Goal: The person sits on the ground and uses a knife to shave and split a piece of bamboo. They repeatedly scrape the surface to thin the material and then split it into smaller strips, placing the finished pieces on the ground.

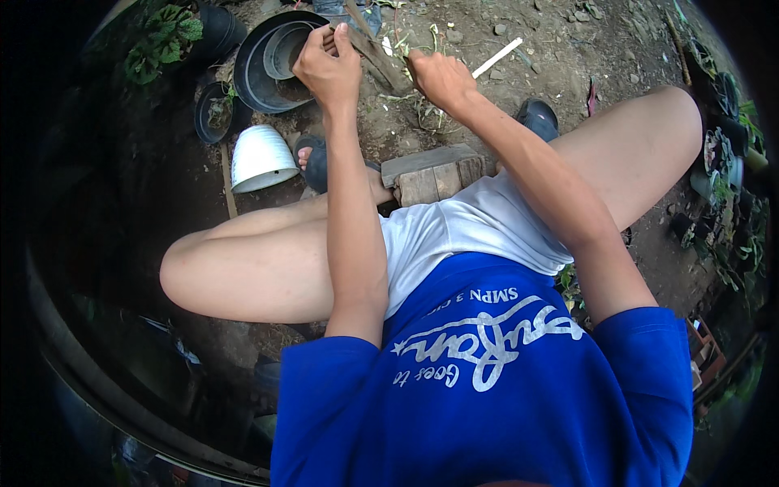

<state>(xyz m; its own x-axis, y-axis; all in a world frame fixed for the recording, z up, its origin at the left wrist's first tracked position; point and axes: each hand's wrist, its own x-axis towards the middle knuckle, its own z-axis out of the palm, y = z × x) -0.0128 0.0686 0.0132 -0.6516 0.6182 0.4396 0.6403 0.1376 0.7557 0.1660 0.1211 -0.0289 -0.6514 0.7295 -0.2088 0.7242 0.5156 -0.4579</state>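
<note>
My left hand is raised over the rim of a black round basin, fingers curled and thumb pressed against them. What it pinches is too small to name. A weathered strip of wood slants from beside those fingertips toward the ground between my hands. My right hand is closed in a fist to the right of the wood. Whatever it grips is hidden by the fingers. A thin white stick shows just beyond its knuckles; I cannot tell whether the hand touches it. Inside the basin sits a smaller dark pot.
A white ribbed pot lies tipped near my left sandal. Wooden blocks stand between my legs. Leafy potted plants are at far left, more pots and plants at right. Plant scraps litter the soil.
</note>
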